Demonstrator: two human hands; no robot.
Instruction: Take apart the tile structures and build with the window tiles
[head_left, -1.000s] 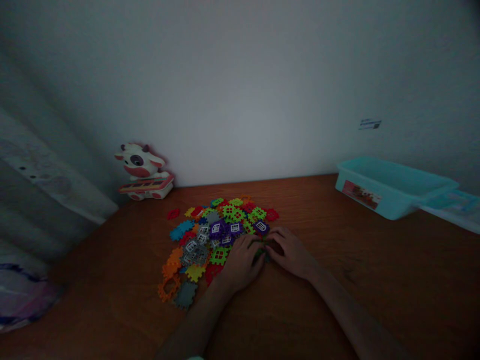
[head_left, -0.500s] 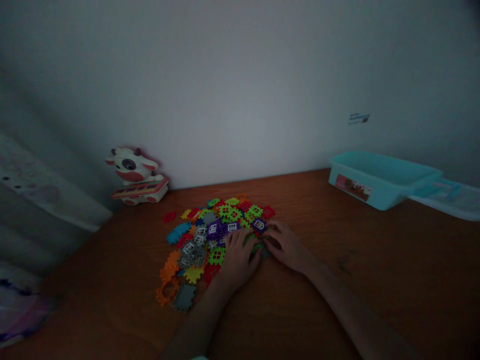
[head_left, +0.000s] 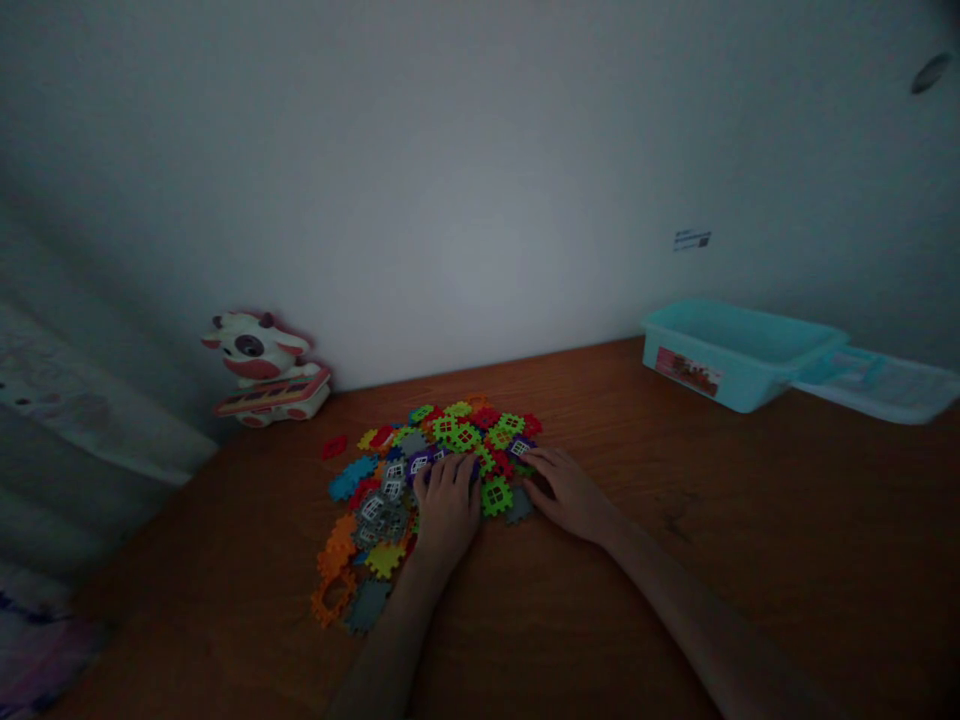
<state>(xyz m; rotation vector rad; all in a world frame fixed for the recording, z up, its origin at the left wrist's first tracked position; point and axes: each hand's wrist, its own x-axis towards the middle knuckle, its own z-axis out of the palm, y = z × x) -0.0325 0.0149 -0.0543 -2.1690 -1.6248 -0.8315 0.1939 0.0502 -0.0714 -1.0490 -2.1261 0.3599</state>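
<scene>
A pile of colourful plastic building tiles with toothed edges lies on the wooden table. My left hand (head_left: 448,508) rests palm down on the pile, its fingers stretched out over purple tiles and partly hiding them. My right hand (head_left: 571,495) is at the pile's right edge, thumb and fingers apart. Its fingertips touch or nearly touch a purple tile with a white window (head_left: 520,448). Between the hands lie a green window tile (head_left: 496,496) and a grey tile (head_left: 519,506). Grey window tiles (head_left: 373,508) and an orange ring-shaped tile (head_left: 334,597) are left of my left hand.
A toy cow with a keyboard (head_left: 262,370) stands against the wall at the back left. At the back right is a turquoise plastic box (head_left: 739,355) with a pale lid (head_left: 885,385) beside it. A curtain (head_left: 82,400) hangs along the left side.
My left hand has moved left, away from my right hand, uncovering the green window tile and grey tile. My right hand has stayed nearly in place. The view has shifted slightly.
</scene>
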